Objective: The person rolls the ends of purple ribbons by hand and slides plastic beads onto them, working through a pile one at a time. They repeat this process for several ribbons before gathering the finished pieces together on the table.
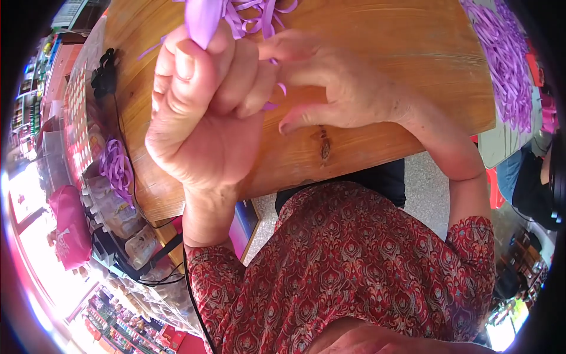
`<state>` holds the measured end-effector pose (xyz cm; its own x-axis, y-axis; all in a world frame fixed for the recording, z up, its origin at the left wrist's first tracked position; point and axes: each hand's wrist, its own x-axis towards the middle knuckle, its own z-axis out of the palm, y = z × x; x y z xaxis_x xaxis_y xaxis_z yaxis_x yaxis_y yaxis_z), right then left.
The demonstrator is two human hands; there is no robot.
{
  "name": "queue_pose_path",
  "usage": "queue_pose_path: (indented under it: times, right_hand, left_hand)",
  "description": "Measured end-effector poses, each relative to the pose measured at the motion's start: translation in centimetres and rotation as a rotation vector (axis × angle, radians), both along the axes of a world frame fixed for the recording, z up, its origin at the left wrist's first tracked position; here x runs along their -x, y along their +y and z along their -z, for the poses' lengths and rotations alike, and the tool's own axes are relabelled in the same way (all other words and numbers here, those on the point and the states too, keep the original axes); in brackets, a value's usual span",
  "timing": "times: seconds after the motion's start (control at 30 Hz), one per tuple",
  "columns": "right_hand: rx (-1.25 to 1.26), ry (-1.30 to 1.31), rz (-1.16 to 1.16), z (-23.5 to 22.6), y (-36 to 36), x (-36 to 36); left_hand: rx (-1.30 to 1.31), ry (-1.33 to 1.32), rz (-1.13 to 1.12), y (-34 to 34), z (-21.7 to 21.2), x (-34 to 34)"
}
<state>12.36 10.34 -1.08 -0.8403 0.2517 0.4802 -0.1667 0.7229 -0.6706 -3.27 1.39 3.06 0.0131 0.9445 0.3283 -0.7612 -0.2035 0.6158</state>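
The left hand (206,112) is raised over the left part of the wooden table (389,53), curled into a fist and clamped on a purple ribbon (203,20). The ribbon stands up from the far side of the fist, between the thumb and the curled forefinger. The right hand (336,88) is just to the right of the fist, its thumb and fingers spread apart, the thumb pointing left. Its fingertips run behind the fist or very close to it, so I cannot tell whether they touch the ribbon. Short purple loops show in the gap between the two hands.

Beyond the fist, loose purple ribbons (253,19) lie curled on the far part of the table. A large pile of purple strips (501,65) drapes along the right end, and a smaller purple bundle (117,168) hangs by the left edge, near a black cable (121,130).

On the left, a pink bag (71,227) carries a pale printed mark, too small and blurred to read. The crowded shelves (124,315) at the near left hold many small coloured packages whose labels are likewise illegible. The person wears a red patterned shirt (359,265); at the right edge, part of another person in blue jeans (508,177) shows.
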Motion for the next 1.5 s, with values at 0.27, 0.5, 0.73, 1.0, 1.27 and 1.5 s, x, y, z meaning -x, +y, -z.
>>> queue_pose_path:
  times: [0.27,0.5,0.73,1.0,1.27,1.5]
  right_hand:
    - [0.273,-0.071,-0.046,-0.6,2.7,-3.5]
    - [0.560,-0.101,0.206,-0.8,4.3,-8.3]
    - [0.465,-0.061,0.401,-0.2,5.5,-10.3]
    - [0.428,-0.007,0.221,-2.1,4.1,-7.0]
    - [0.369,-0.034,0.338,-3.2,4.3,-6.6]
    - [0.330,-0.108,0.361,-1.7,5.6,-8.3]
  left_hand:
    - [-0.007,-0.194,-0.181,0.5,-3.1,4.4]
    - [0.012,-0.247,-0.309,-0.3,-1.1,7.7]
    - [0.361,0.552,-1.202,0.6,3.4,10.6]
    - [-0.124,1.166,-0.895,3.6,3.5,-0.9]
    - [0.208,0.536,-0.374,3.6,3.4,-4.6]
    - [0.162,1.048,-0.871,2.7,5.5,2.0]
